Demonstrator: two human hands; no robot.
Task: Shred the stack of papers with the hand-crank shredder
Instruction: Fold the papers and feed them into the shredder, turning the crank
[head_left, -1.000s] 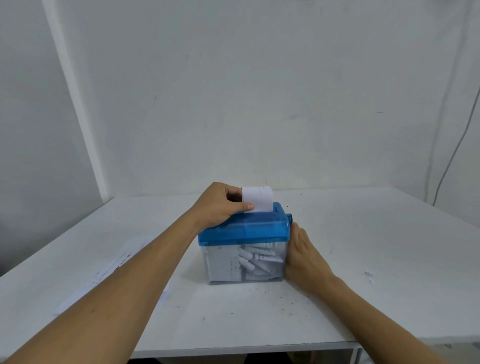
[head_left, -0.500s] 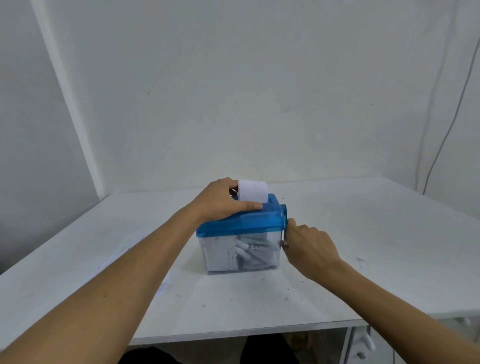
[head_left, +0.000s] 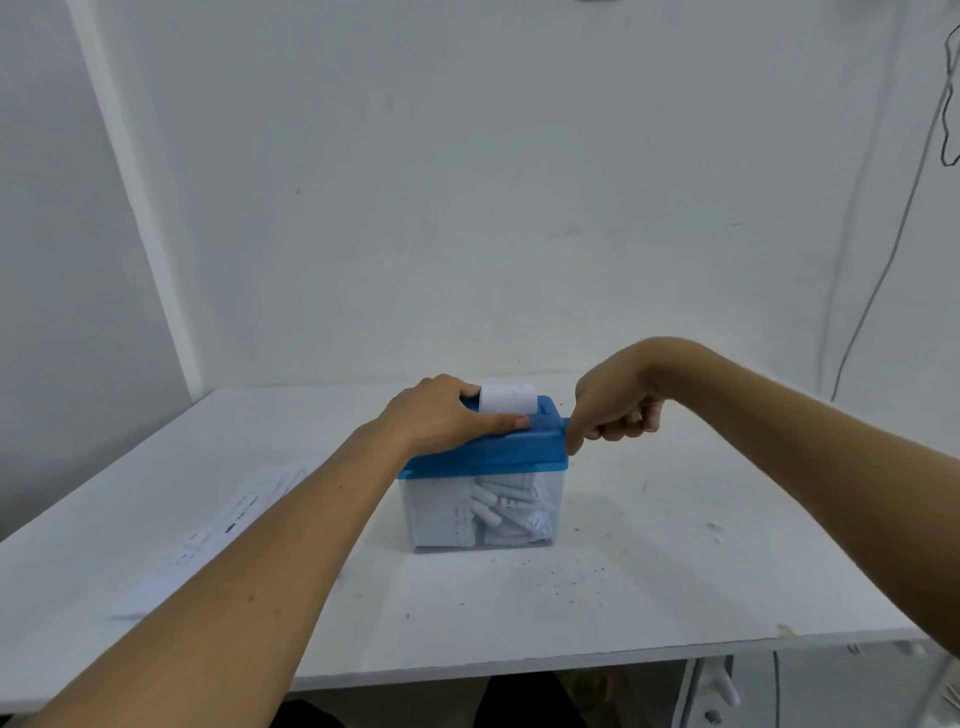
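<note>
A small hand-crank shredder (head_left: 483, 493) with a blue lid and a clear bin full of white paper curls stands mid-table. A short white paper strip (head_left: 508, 397) sticks up out of the slot in the lid. My left hand (head_left: 441, 415) lies over the lid's left part, thumb along the lid just below the strip, fingers curled behind it. My right hand (head_left: 613, 410) is fisted at the lid's right end, raised to lid height, gripping the crank handle, which is hidden inside the fist.
A stack of printed papers (head_left: 218, 535) lies flat on the white table (head_left: 675, 571) to the left of the shredder, partly under my left forearm. Dark specks dot the table in front. A cable (head_left: 883, 270) hangs down the right wall.
My right hand has swung from low beside the bin up to the level of the lid, turning the crank. The paper strip stands shorter above the slot. The left hand stays on the lid.
</note>
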